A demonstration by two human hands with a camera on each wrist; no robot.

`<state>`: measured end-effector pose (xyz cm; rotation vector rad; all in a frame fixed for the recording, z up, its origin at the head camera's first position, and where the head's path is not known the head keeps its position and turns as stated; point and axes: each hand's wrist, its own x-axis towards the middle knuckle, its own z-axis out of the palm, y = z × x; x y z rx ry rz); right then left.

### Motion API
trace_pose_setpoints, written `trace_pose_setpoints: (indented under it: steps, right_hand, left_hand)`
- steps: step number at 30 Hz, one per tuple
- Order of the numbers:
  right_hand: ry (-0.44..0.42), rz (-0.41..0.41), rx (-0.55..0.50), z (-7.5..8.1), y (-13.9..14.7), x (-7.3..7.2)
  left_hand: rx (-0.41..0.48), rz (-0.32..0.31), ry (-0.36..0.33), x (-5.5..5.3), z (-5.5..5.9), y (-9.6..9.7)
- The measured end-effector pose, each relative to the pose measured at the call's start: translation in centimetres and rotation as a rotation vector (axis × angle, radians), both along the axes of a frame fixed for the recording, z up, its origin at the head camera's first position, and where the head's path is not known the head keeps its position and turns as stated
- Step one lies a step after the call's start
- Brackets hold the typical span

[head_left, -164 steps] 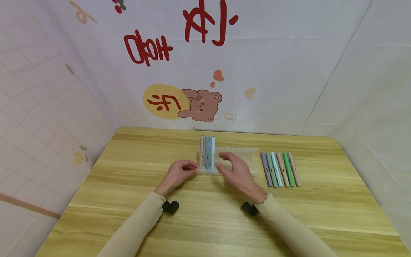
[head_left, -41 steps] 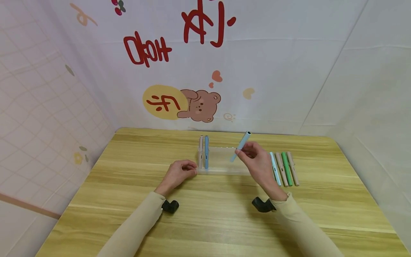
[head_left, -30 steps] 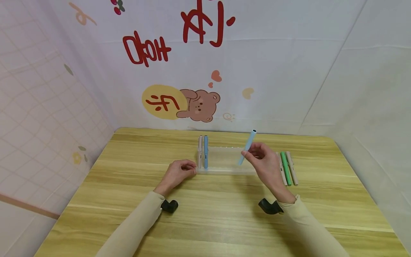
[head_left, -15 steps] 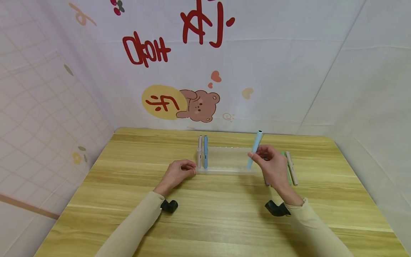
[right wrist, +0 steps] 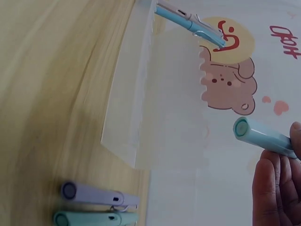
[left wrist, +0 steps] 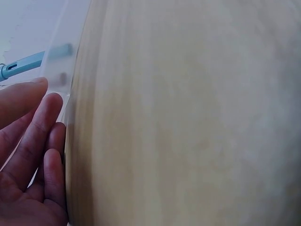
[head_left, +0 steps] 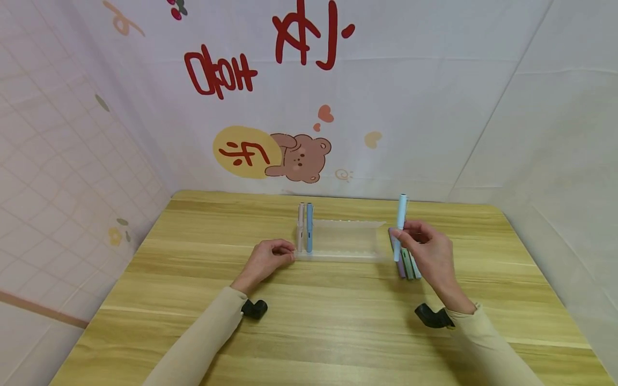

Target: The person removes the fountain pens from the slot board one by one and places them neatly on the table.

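Note:
My right hand [head_left: 432, 257] pinches a light blue pen [head_left: 401, 220] between thumb and fingers, upright, off the right end of a frosted translucent pen stand [head_left: 345, 238]. In the right wrist view the end of that pen [right wrist: 263, 136] points toward the stand. A pale pink pen [head_left: 301, 228] and a blue pen [head_left: 310, 228] stand side by side at the stand's left end. My left hand [head_left: 267, 260] holds the stand's lower left corner with thumb and fingertips; the left wrist view has the thumb [left wrist: 23, 99] against its frosted edge.
On the wooden table [head_left: 314, 332], beneath the right hand, lie a purple pen [right wrist: 94, 193], a green pen [right wrist: 91, 218] and a pale blue pen [head_left: 415, 266]; the hand hides what lies farther right. A printed white cloth [head_left: 410, 96] hangs behind the table.
The light blue pen has left its place beside the blue pen in the stand. My right hand has carried it rightward past the stand's end, turning it more upright. The left hand stays put.

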<state>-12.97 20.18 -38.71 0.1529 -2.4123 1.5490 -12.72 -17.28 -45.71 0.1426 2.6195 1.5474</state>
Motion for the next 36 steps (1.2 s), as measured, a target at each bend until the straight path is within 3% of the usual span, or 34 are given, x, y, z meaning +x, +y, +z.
trace_pose_setpoints:
  steps: [36]
  right_hand:
    - [-0.071, -0.099, 0.137, -1.6, 8.2, 0.2]
  left_hand:
    - [-0.013, -0.002, 0.009, 0.1, 0.0, -0.1]
